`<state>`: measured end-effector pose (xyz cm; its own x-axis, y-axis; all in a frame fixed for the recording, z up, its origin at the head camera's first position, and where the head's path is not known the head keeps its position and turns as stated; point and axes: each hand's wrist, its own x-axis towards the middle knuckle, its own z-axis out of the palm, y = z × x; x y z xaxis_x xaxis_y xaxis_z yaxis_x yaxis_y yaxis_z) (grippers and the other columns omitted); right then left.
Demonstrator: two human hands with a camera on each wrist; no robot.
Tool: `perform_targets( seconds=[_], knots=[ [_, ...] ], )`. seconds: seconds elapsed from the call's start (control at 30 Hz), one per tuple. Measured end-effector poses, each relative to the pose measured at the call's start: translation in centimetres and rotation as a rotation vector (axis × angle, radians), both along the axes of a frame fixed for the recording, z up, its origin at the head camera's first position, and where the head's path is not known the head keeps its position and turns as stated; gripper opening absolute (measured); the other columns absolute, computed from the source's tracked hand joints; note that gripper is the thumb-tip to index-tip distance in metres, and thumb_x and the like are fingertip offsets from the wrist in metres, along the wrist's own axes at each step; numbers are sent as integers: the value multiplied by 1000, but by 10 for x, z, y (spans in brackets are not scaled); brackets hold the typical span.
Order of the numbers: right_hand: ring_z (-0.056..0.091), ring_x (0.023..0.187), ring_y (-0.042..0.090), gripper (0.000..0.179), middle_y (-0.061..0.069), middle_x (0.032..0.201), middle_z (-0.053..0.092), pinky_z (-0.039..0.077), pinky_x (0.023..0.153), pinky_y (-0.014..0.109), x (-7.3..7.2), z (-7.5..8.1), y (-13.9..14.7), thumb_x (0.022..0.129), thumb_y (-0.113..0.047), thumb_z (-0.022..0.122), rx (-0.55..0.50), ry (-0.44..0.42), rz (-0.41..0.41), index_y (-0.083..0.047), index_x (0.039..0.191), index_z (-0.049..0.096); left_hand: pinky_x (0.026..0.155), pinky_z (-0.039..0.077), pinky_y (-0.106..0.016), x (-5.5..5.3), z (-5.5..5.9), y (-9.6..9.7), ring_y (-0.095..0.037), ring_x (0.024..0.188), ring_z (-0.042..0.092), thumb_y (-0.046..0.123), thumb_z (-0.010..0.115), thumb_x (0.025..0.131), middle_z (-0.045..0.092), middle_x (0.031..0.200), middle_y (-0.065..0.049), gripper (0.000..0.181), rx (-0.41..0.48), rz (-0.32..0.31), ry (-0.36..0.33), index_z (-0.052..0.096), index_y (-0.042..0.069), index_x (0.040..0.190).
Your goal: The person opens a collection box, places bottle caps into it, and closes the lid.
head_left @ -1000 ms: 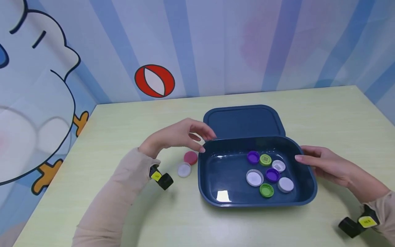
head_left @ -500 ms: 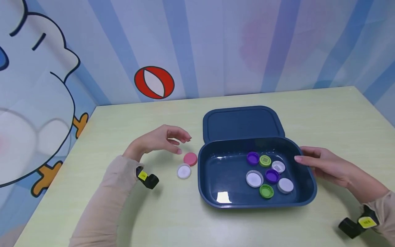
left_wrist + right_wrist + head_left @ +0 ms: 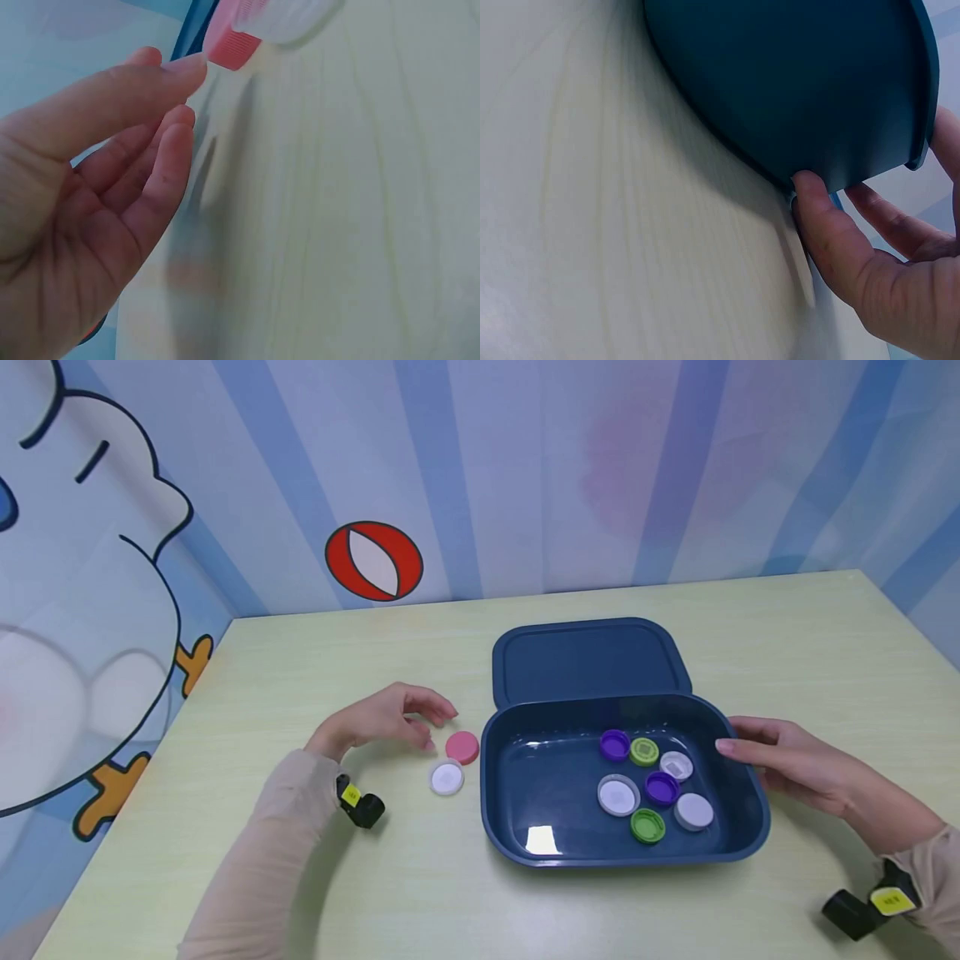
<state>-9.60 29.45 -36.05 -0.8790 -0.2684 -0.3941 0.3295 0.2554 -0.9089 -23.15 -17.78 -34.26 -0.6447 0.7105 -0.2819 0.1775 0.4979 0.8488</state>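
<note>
My left hand [image 3: 378, 720] hovers over the table left of a pink bottle cap [image 3: 462, 747], its fingers loosely bent with nothing between them. A white cap [image 3: 447, 777] lies just in front of the pink one. In the left wrist view the thumb tip reaches close to the ridged side of the pink cap [image 3: 232, 46]. My right hand [image 3: 798, 768] grips the right end of a dark blue box [image 3: 540, 789], thumb over the rim. From the right wrist view, fingers [image 3: 832, 240] press up against the underside of the box [image 3: 795, 90].
Purple caps [image 3: 615, 744], green caps [image 3: 647, 826] and white caps [image 3: 693, 811] lie in the right half of the box. Behind it lies a flat blue lid [image 3: 592, 660]. A printed cloth wall [image 3: 540, 477] rises along the back of the pale table [image 3: 360, 643].
My left hand has moved from the box's left rim to the left and then down beside the pink cap. The right hand keeps its grip, and the caps stay in place.
</note>
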Motion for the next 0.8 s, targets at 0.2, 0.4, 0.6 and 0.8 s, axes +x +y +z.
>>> perform_targets(
  seconds=[0.2, 0.4, 0.6, 0.8],
  knots=[
    [58, 98, 13, 72, 16, 129, 47, 50, 85, 36, 0, -1, 0, 97, -29, 49, 2, -4, 0, 10, 144, 11, 83, 50, -33, 1, -6, 3, -24, 101, 55, 5, 75, 75, 60, 114, -4, 47, -54, -8, 29, 62, 11, 119],
    [58, 98, 13, 70, 10, 125, 50, 51, 85, 36, 0, -1, 0, 97, -28, 49, -6, -1, -2, 10, 143, 12, 79, 50, -33, 4, -8, 10, -22, 93, 55, 6, 77, 73, 61, 112, -2, 46, -78, -34, 107, 64, 12, 117],
    [59, 97, 14, 69, 6, 119, 53, 51, 84, 37, 0, -1, 0, 97, -26, 49, -24, -3, 0, 10, 143, 12, 77, 49, -33, 9, -7, 17, -22, 90, 54, 9, 79, 71, 61, 109, -1, 47, -92, -66, 168, 65, 12, 116],
    [59, 97, 14, 70, 8, 121, 52, 51, 85, 38, -1, 0, 0, 97, -27, 49, -14, -9, 2, 10, 143, 12, 79, 49, -33, 13, -6, 22, -21, 98, 52, 9, 79, 71, 59, 109, -1, 48, -102, -91, 207, 65, 13, 117]
  ],
)
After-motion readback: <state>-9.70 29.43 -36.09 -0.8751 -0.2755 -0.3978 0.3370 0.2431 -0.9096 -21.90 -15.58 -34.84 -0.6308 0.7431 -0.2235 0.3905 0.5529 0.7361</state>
